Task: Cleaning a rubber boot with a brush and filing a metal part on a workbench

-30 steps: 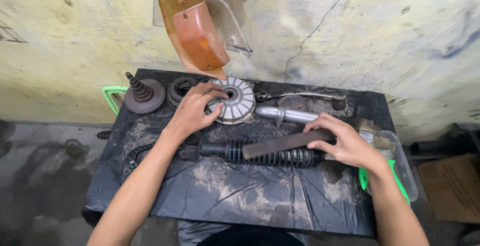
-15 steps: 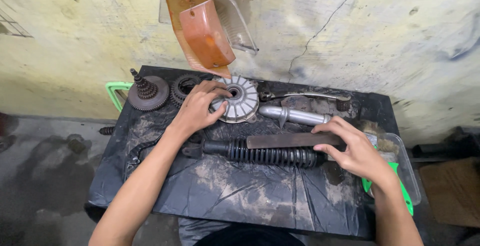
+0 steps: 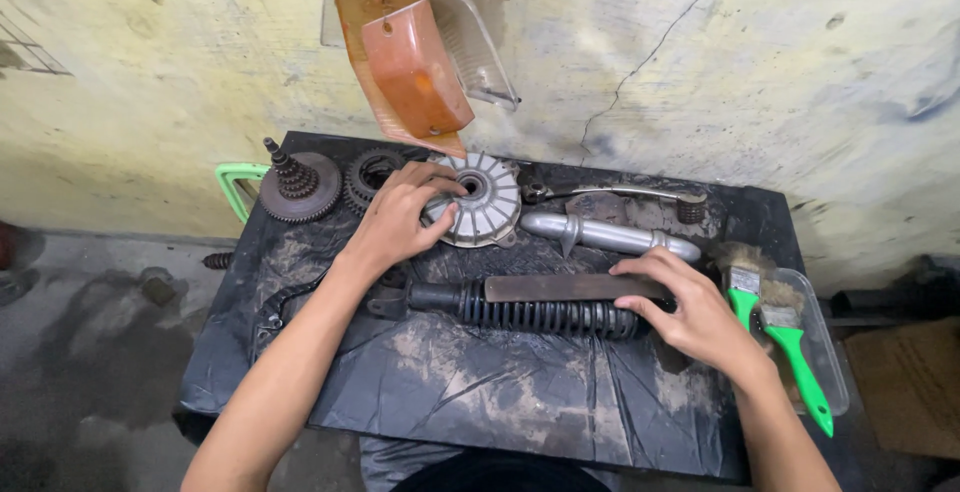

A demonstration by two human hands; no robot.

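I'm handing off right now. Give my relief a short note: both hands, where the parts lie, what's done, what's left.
Left hand: grip on the round finned metal cover at the table's back.
Right hand: resting on the flat metal bar lying along the black coil shock absorber, mid-table.
Nearby: gears back left, silver tube, green brushes in a tray at right.
Done: parts laid out on black sheet.
Left: nothing looks assembled; parts grimy.

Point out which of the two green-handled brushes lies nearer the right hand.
The left brush, with the shorter visible handle, lies right beside the right hand. The other brush lies farther right, in the clear tray.
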